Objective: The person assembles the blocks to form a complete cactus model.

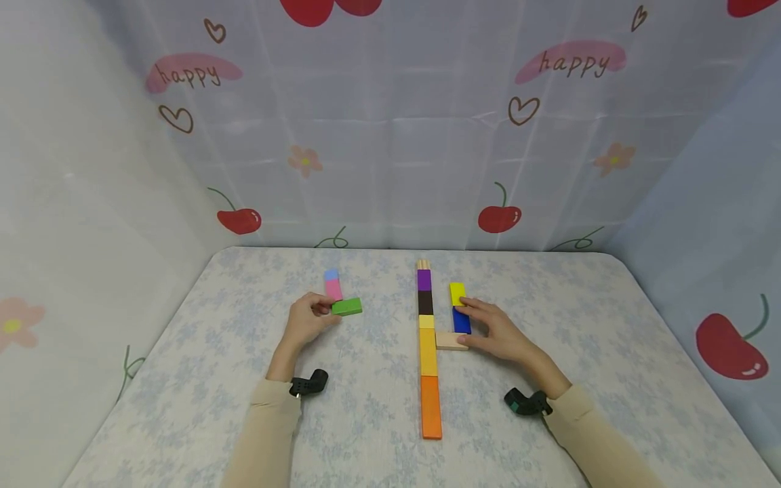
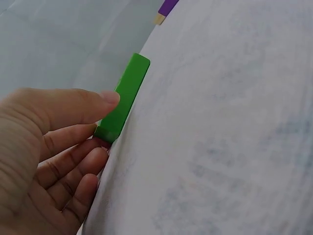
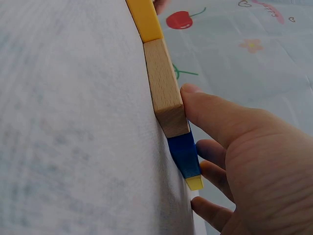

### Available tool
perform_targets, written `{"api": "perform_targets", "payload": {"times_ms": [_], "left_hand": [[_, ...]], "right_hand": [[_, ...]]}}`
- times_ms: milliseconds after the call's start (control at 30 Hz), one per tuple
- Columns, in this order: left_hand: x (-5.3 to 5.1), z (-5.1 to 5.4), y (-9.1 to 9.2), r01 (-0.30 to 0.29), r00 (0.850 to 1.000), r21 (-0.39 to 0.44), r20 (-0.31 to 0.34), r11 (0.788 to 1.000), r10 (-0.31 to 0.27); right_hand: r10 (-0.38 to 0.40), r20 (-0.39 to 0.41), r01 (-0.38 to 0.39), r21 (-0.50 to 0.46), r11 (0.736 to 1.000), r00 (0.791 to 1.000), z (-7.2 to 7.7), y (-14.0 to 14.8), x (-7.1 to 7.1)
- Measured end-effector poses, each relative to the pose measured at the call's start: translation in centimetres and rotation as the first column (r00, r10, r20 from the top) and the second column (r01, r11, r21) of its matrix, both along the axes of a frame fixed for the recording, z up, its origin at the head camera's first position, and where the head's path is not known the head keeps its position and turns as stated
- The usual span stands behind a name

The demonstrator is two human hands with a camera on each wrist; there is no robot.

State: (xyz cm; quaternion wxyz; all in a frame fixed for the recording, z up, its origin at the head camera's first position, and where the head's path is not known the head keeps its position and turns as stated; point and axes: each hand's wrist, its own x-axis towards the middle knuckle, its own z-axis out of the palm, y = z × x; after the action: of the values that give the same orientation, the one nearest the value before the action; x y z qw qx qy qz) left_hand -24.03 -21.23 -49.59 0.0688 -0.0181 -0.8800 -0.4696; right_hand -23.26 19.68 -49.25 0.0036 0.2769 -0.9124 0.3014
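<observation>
My left hand [image 1: 307,318] pinches the left end of a green block [image 1: 348,307] between thumb and fingers. That block lies crosswise at the near end of a pink block [image 1: 333,290], with a light blue block [image 1: 331,274] beyond. My right hand [image 1: 497,330] has its thumb at a plain wooden block [image 1: 448,341] and fingertips near a yellow block [image 1: 457,294] and a blue block [image 1: 462,320]. In the right wrist view, the thumb tip rests along the plain wooden block [image 3: 165,81], with the other fingers spread beside the blue block [image 3: 185,154].
A long upright row of blocks stretches down the table's middle: plain wood, purple [image 1: 424,280], dark brown [image 1: 425,303], yellow, yellow-orange [image 1: 428,352] and orange [image 1: 430,407]. The plain wooden block meets this row's right side. A printed curtain [image 1: 390,156] hangs behind the patterned tabletop [image 1: 366,420].
</observation>
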Motion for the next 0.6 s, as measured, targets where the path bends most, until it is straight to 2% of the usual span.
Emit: {"api": "perform_targets", "payload": {"times_ms": [300,467,600], "left_hand": [[-0.1,-0.46,0.32,-0.01,1.0,-0.035,0.009,0.999,0.011],[-0.06,-0.4,0.48,-0.014,1.0,-0.053,-0.026,0.999,0.012],[-0.05,-0.29,0.56,-0.025,1.0,-0.05,-0.012,0.998,0.024]], "right_hand": [[-0.009,0.008,0.009,0.011,1.0,1.0,-0.06,-0.04,-0.04],[-0.011,0.009,0.011,0.014,1.0,1.0,-0.18,-0.01,-0.11],[-0.007,0.005,0.007,0.012,1.0,1.0,-0.21,0.0,-0.13]]}}
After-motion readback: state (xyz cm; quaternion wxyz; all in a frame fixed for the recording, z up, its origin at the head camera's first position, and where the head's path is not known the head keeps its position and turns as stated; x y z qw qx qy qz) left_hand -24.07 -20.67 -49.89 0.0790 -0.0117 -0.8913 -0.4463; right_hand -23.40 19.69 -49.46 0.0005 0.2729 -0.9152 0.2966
